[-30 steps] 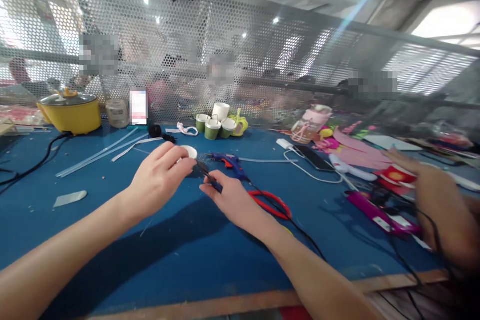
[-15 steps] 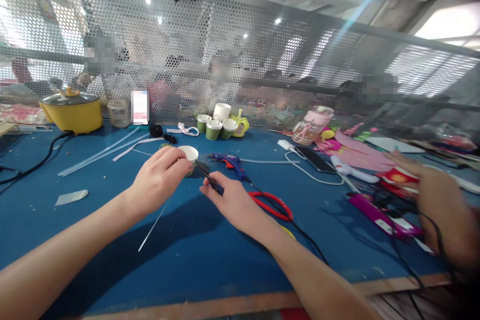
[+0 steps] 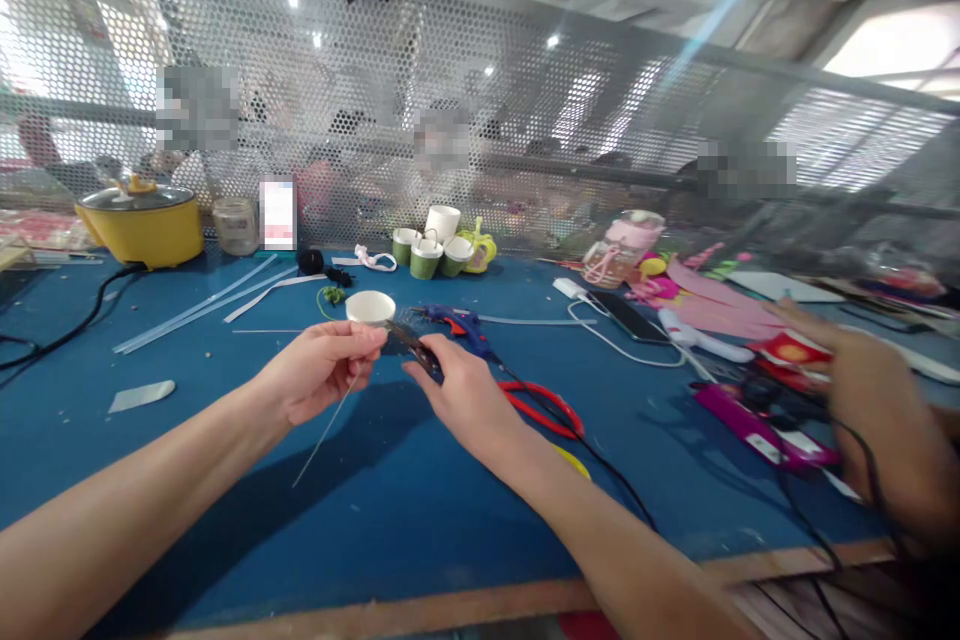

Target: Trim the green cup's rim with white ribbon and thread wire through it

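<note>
My left hand (image 3: 330,365) is closed in a pinch on a thin wire (image 3: 324,440), whose free end slants down toward the table. The fingers are held at the near side of a white cup (image 3: 370,306). My right hand (image 3: 469,390) is wrapped round dark pliers (image 3: 411,340). Their jaws point left and meet the wire close to the left fingertips; whether they grip it is too small to tell. Behind the right hand lies a blue glue gun (image 3: 461,325) with a red trigger. A red looped handle (image 3: 551,410) shows beside the right wrist.
Small green-and-white cups (image 3: 426,258) stand by the mesh partition (image 3: 510,100). A yellow electric pot (image 3: 146,230) and a jar (image 3: 235,228) are at left. Clear sticks (image 3: 202,308) lie nearby. At right are a phone (image 3: 626,317), a purple power strip (image 3: 739,425), cables and another person's arm (image 3: 877,400).
My left hand has turned and dropped slightly from over the cup to its near side, uncovering the cup and a green thread bundle. The wire moved with it; the pliers stay near the fingertips.
</note>
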### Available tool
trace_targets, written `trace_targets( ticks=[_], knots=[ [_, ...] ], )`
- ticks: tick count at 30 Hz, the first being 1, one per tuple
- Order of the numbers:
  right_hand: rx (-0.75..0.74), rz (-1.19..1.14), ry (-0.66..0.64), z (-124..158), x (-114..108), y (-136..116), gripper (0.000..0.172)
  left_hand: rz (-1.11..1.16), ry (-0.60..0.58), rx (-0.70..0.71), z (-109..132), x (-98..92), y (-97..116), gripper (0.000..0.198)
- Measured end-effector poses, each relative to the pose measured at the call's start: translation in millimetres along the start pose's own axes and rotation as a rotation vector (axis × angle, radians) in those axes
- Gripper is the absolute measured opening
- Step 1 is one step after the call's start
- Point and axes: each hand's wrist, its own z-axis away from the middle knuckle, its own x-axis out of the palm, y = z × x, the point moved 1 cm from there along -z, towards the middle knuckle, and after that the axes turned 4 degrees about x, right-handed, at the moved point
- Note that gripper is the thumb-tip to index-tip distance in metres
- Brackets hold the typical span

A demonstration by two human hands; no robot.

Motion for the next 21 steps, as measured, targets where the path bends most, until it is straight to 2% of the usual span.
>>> trace_targets(
  ticks=[2,4,5,6,8,10,12,16,19,21],
  knots=[
    [0.018,-0.036,-0.037,-1,-2,1,0.014,-0.019,0.007,0.019,1,0.5,0,0.026],
    [0.059,-0.093,-0.107,-2,-6,2,0.014,-0.324,0.038,0.135,5,-0.1,3,0.025],
    [0.082,-0.118,-0.142,-3,-8,3,0.015,-0.541,0.055,0.245,7,-0.6,5,0.025],
    [0.103,-0.139,-0.171,-3,-10,4,0.017,-0.768,0.070,0.391,9,-0.9,7,0.025],
    [0.130,-0.170,-0.211,-3,-12,5,0.018,-1.153,0.089,0.783,14,-1.6,12,0.021],
    [0.136,-0.190,-0.228,-2,-13,4,0.017,-1.401,0.076,1.137,15,-3.1,14,0.019],
    [0.134,-0.197,-0.241,0,-13,1,0.016,-1.552,0.040,1.317,13,-5.8,14,0.019],
    [0.131,-0.183,-0.267,3,-12,-4,0.016,-1.602,0.014,1.410,6,-9.4,10,0.013],
    [0.133,-0.167,-0.280,4,-11,-5,0.017,-1.541,0.113,1.407,5,-8.5,7,0.013],
    [0.140,-0.155,-0.278,4,-9,-4,0.017,-1.439,0.172,1.331,6,-6.9,5,0.014]
  ],
)
